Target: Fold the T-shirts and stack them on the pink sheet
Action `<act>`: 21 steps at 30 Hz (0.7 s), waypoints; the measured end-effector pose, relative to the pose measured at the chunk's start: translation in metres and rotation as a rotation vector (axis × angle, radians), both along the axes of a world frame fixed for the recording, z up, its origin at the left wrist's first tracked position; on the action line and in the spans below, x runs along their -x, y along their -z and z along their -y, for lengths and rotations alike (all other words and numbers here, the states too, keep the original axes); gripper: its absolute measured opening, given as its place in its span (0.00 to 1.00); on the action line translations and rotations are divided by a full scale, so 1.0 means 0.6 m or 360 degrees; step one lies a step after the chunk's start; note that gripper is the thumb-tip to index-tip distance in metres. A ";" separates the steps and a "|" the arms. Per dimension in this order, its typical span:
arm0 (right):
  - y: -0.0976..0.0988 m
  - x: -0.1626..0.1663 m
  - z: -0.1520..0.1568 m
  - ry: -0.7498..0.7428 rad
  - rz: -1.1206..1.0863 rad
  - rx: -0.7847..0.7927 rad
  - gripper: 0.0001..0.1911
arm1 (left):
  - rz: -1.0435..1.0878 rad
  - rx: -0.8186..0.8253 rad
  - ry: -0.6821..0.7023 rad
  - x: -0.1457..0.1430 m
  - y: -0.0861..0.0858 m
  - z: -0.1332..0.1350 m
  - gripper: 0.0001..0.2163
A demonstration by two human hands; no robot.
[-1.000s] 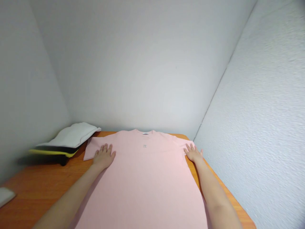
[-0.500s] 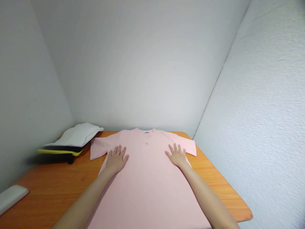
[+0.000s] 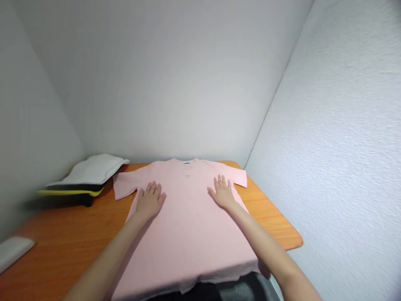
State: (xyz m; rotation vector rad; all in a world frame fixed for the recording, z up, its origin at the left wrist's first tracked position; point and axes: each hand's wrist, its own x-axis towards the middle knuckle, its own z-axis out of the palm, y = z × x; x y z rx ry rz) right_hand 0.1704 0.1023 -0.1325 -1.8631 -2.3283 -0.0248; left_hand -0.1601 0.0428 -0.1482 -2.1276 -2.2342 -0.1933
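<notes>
A pink T-shirt [image 3: 186,225] lies spread face up, its collar toward the back wall and a small emblem on the chest. Its lower hem hangs at the near table edge. My left hand [image 3: 151,200] rests palm down on the left side of the shirt, below the sleeve, with fingers spread. On the opposite side my right hand [image 3: 223,193] lies flat on the fabric near the right armpit, fingers apart. Neither hand grips the cloth.
Folded clothes [image 3: 89,171] in white, black and yellow are stacked at the back left of the wooden table [image 3: 72,230]. A white object [image 3: 15,252] lies at the left edge. Walls [image 3: 328,138] stand close behind and to the right.
The view has tilted down, so the shirt's hem and dark clothing below it now show. My right hand has shifted slightly inward on the shirt, its fingers closer together.
</notes>
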 end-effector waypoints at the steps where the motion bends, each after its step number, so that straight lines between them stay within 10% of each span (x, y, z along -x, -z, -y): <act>1: -0.003 0.005 0.029 -0.0105 -0.0056 0.0008 0.41 | 0.0006 -0.0008 0.0068 -0.007 -0.001 0.022 0.28; 9: 0.019 -0.023 0.228 -0.0446 -0.0211 0.0131 0.43 | -0.0021 0.0105 0.0259 -0.047 0.027 0.190 0.33; 21: 0.056 -0.147 0.256 0.0191 -0.0154 -0.0044 0.38 | -0.0110 -0.0075 0.0243 -0.057 0.046 0.207 0.35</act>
